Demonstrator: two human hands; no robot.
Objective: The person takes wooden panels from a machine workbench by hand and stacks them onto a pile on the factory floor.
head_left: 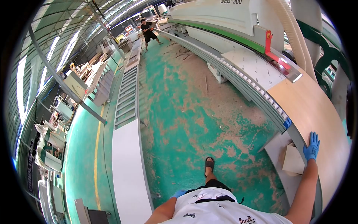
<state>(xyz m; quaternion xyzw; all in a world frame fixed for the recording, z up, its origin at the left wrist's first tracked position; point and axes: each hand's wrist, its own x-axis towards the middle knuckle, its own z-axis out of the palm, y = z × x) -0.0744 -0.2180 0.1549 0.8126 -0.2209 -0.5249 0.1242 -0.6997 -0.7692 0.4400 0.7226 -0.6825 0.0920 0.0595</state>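
Note:
My right hand (pixel 311 146), in a blue glove, lies with its fingers stretched out on the edge of a long light wood-coloured panel (pixel 323 115). A white printed sheet or film (pixel 253 69) covers the panel's farther part, beside the roller rail (pixel 242 71) of a large machine (pixel 220 16) marked WEG-300. My left hand (pixel 179 193), also gloved in blue, rests low against my side by the waist. Its fingers are mostly hidden behind my shirt and shorts, so their pose does not show.
A roller conveyor (pixel 127 93) runs along the left, with a white board (pixel 128 164) on its near end. Far ahead, a person (pixel 148 31) in dark clothes stands holding a panel. A red bracket (pixel 274 52) sits on the machine. A slanted metal post (pixel 69 89) reaches the green floor (pixel 179 123).

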